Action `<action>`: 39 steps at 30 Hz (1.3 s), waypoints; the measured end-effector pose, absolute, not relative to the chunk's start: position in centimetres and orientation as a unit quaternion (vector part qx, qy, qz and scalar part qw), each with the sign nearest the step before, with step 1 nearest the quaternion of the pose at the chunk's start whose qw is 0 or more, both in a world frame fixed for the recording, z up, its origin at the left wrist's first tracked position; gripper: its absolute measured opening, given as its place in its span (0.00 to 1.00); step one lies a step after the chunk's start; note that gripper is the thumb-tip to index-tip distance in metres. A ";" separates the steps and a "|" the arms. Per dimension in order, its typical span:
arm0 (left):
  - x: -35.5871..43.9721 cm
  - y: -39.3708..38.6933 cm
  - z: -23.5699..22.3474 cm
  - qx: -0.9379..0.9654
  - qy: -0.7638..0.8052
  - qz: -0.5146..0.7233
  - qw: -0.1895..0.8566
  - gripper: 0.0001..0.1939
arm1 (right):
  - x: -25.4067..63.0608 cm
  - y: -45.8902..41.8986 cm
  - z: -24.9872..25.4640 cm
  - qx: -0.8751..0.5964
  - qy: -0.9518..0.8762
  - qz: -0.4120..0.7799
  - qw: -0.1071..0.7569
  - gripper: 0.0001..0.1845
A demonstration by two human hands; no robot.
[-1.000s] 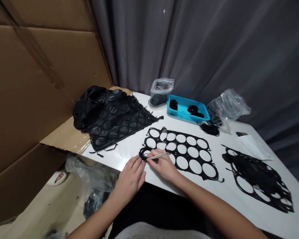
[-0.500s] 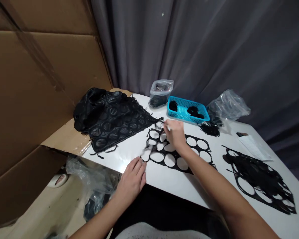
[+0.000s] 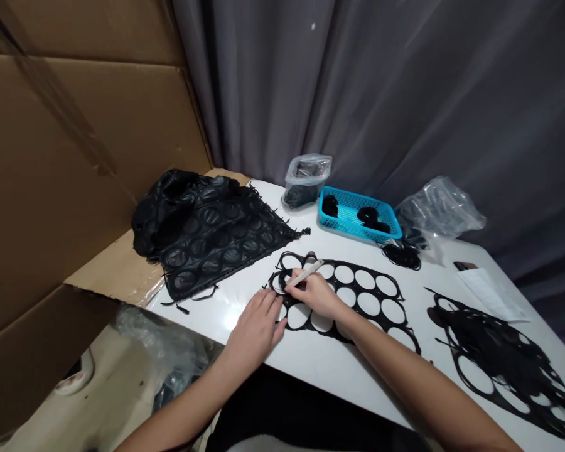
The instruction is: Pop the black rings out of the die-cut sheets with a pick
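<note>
The black sheet (image 3: 356, 289) of round holes lies on the table (image 3: 245, 289), under the right hand (image 3: 313, 292), which pinches a pale stick (image 3: 307, 273); the left hand (image 3: 257, 323) rests flat at its near-left corner.

Before me, a dark grey, folded fabric curtain (image 3: 395, 94) spans the frame's upper centre and right; tall brown cardboard panels (image 3: 75, 125) fill the upper left. A glossy white rectangular table (image 3: 306, 361) catches glare mid-frame, above smooth beige floor (image 3: 117, 376) lower left.
</note>
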State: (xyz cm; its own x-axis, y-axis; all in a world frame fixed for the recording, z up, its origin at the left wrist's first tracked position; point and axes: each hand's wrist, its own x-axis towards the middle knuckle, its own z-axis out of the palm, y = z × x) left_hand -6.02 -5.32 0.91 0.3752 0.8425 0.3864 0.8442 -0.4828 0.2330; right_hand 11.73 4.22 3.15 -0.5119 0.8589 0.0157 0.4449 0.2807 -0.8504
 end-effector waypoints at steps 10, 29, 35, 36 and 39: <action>-5.9 -5.3 0.8 -0.835 -0.509 -0.207 0.006 0.19 | 11.8 4.1 2.3 -0.392 -0.787 0.397 0.264 0.08; -6.0 -5.4 0.6 -0.833 -0.502 -0.230 0.013 0.19 | 13.8 12.3 4.8 -0.501 -0.815 0.031 0.289 0.07; -6.0 -3.6 2.5 -0.829 -0.513 -0.221 -0.032 0.14 | 15.9 16.1 5.9 -0.558 -0.735 0.183 0.339 0.08; -5.9 -3.0 2.8 -0.826 -0.518 -0.218 -0.038 0.14 | 15.6 15.5 5.6 -0.540 -0.742 0.220 0.331 0.09; -5.6 -0.9 3.0 -0.831 -0.513 -0.212 -0.032 0.18 | 14.2 12.6 4.5 -0.472 -0.770 0.317 0.290 0.09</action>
